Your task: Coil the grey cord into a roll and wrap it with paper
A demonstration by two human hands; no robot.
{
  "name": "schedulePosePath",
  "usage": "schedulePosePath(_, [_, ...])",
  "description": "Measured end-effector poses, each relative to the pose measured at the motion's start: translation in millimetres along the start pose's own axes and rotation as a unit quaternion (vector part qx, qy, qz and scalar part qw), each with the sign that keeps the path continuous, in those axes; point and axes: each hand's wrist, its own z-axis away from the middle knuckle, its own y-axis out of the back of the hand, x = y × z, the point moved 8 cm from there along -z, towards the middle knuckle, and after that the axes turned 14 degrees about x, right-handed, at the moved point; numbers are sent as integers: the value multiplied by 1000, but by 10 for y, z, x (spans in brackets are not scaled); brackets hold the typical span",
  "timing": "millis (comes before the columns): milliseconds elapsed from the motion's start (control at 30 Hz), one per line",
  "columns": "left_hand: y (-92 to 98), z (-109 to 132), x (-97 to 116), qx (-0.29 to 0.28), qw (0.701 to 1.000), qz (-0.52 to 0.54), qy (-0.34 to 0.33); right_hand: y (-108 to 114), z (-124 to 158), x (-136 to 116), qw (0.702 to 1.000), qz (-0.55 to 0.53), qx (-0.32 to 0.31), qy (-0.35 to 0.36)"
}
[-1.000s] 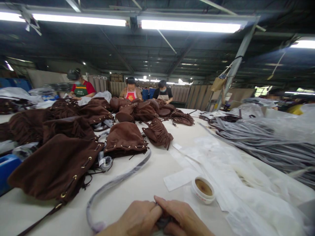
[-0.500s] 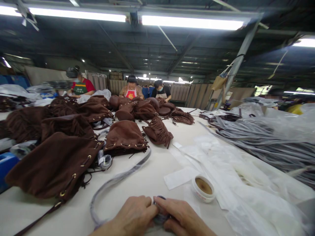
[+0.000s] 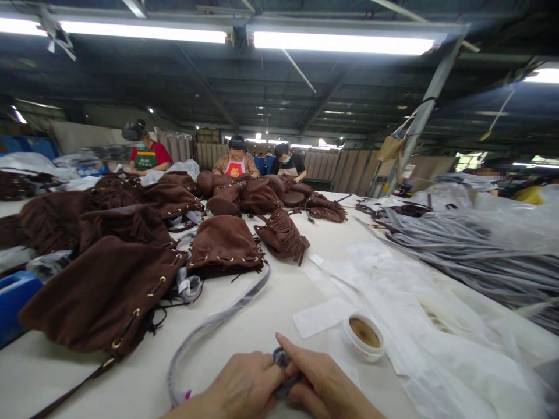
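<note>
At the bottom of the head view my left hand [image 3: 245, 377] and my right hand [image 3: 322, 373] meet, closed around a dark bundle wrapped in clear plastic [image 3: 282, 357]. It looks like a coiled strap, though the fingers cover most of it. My right index finger points up along its top edge. A plastic-wrapped grey strap [image 3: 209, 326] curves from a brown drawstring bag [image 3: 227, 244] down to beside my left wrist. To the right of my hands stands a round white tub [image 3: 376, 352] with brown contents.
A larger brown bag [image 3: 100, 297] lies at left beside a blue container [image 3: 15, 299]; more brown fringed bags fill the far table. White paper sheets [image 3: 384, 302] and wrapped grey straps [image 3: 458, 244] cover the right side. Several people work across the table, including one in a red apron [image 3: 236, 167].
My right index finger has lifted and straightened over the dark bundle. Both hands stay closed around it. The whole view has shifted slightly.
</note>
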Motion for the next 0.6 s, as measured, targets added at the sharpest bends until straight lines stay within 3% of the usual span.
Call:
schedulePosePath(67, [76,12,-6,-15,1000,-1,5,26,-17,11,1000,-2,-2,-20])
schedulePosePath(233, [66,13,-50,-44,998,-35,23,7,-34,37,1000,1,7,-11])
schedulePosePath(433, [221,-75,55,3,988,-91,-121,83,-70,-73,999,-30,-15,14])
schedulePosePath(500, [122,-107,100,25,983,-128,-130,75,-79,-122,1000,-18,-16,15])
schedulePosePath(600, [-136,-129,131,59,983,-163,-64,-39,-59,-106,996,88,-19,-3])
